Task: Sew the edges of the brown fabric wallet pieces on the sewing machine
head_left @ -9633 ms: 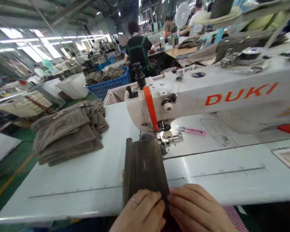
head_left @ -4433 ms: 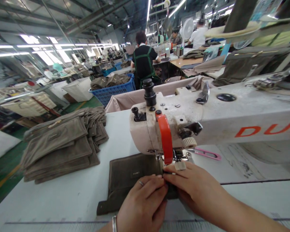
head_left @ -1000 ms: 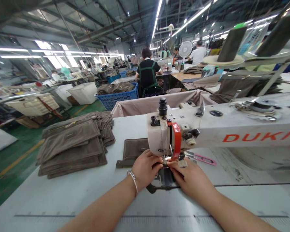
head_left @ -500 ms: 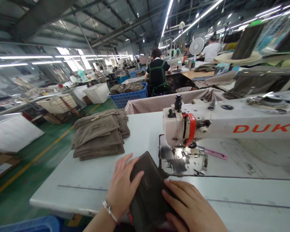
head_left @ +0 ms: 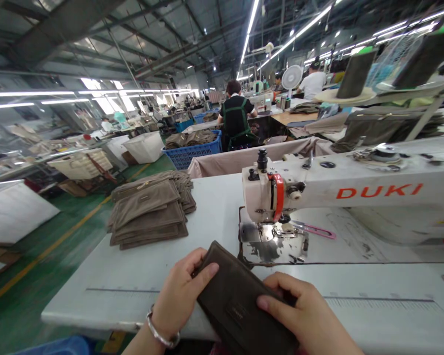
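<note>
Pale table; one pouch in two hands; stack, count unclear

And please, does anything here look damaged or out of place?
On the sewing machine, the metal plate has ragged dark patches, perhaps worn finish. Pink snips lie loose close to it, and the brown fabric pile is uneven. The held pouch shows no clear damage.

Left hand, right hand, gripping dark pouch

The pouch looks like matt cloth, the tabletop glossy, the bracelet shiny metal.
</note>
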Action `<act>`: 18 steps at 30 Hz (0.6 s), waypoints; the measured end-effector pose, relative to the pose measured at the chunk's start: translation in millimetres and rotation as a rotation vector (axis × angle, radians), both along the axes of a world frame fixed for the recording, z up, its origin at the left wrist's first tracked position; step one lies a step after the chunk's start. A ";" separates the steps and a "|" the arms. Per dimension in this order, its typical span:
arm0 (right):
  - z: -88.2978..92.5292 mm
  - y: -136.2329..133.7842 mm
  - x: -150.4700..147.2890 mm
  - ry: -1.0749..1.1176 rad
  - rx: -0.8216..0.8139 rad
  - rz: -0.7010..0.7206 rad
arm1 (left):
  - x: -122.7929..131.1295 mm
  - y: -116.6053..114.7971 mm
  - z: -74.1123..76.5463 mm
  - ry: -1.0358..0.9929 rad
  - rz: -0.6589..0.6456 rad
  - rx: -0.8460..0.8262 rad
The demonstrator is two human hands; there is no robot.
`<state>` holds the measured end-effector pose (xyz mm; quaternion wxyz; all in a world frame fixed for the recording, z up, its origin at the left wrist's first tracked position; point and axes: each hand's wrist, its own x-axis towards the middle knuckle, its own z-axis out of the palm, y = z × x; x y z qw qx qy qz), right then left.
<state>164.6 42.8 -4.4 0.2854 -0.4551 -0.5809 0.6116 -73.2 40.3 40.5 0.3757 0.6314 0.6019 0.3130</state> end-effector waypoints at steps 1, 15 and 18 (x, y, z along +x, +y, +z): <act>1.5 -1.5 1.6 0.066 -0.059 0.001 | 1.1 -4.6 3.4 -0.030 0.022 -0.007; 6.2 -11.8 23.4 0.302 -0.173 0.058 | 11.5 -26.8 3.0 -0.216 0.107 -0.044; 17.7 -8.0 22.5 0.180 -0.039 0.076 | 17.6 -28.2 4.4 -0.185 0.109 -0.038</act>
